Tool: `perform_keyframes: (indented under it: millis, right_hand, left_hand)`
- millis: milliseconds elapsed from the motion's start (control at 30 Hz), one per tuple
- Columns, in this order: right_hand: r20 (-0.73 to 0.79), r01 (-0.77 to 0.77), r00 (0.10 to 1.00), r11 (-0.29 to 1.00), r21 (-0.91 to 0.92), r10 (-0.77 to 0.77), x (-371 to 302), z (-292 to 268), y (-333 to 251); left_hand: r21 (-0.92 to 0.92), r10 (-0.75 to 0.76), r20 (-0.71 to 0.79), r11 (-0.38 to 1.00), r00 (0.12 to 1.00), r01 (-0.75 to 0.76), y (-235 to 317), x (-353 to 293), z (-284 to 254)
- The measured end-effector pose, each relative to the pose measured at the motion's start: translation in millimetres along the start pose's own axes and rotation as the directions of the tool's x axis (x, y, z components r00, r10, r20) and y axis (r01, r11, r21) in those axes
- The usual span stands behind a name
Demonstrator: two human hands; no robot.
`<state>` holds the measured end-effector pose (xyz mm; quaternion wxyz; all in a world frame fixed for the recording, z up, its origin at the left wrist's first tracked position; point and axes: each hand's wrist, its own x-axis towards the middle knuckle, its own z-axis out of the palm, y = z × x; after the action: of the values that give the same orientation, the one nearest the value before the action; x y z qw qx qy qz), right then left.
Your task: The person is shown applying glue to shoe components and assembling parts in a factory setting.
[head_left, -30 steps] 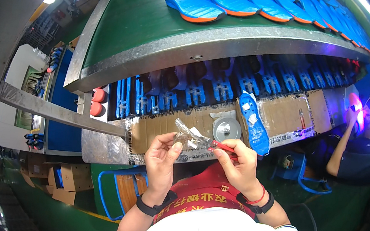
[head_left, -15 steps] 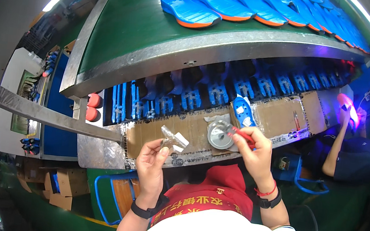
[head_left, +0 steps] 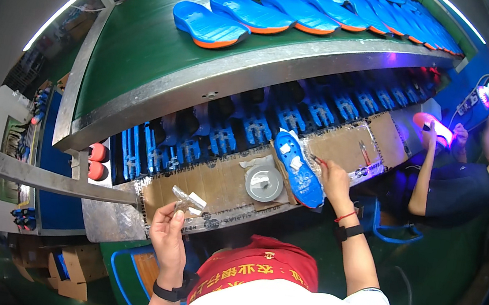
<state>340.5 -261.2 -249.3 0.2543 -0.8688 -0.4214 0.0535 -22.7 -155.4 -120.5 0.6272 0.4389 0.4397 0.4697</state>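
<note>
My left hand [head_left: 169, 238] holds a crumpled clear plastic bag [head_left: 184, 196] with a small white piece [head_left: 197, 200] beside it, pinched between thumb and fingers above the bench's front edge. My right hand [head_left: 335, 183] is closed around red-handled pliers [head_left: 318, 160], mostly hidden by the fingers, with the tip pointing left. Just left of that hand lies a blue shoe sole [head_left: 308, 185] with small white pieces on its upper half. A round grey dish [head_left: 264, 183] sits left of the sole.
Cardboard [head_left: 222, 177] covers the bench. Another red-handled tool [head_left: 365, 153] lies to the right. Blue clamp-like parts [head_left: 257, 128] line the back beneath a metal-edged green conveyor [head_left: 137, 52] carrying many blue soles [head_left: 250, 12]. At right, a person [head_left: 456, 186] handles a lit sole.
My right hand has moved with the pliers from over the dish to the sole's right side. The sole now lies nearer, beside the dish. The view has shifted.
</note>
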Motion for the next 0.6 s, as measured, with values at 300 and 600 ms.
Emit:
perform_keyframes:
  millis: [300, 600]
  right_hand:
    - [-0.054, 0.078, 0.995, 0.994, -0.076, -0.083, -3.8, 26.6, 4.0]
    - [0.002, 0.101, 0.995, 0.977, -0.19, -0.103, -8.6, 29.1, -2.4]
  left_hand:
    - [0.012, -0.023, 0.018, 1.0, 1.0, 0.022, 0.2, 3.4, 8.2]
    - [0.007, -0.056, 0.007, 0.998, 0.998, 0.056, 2.3, 4.6, 15.6]
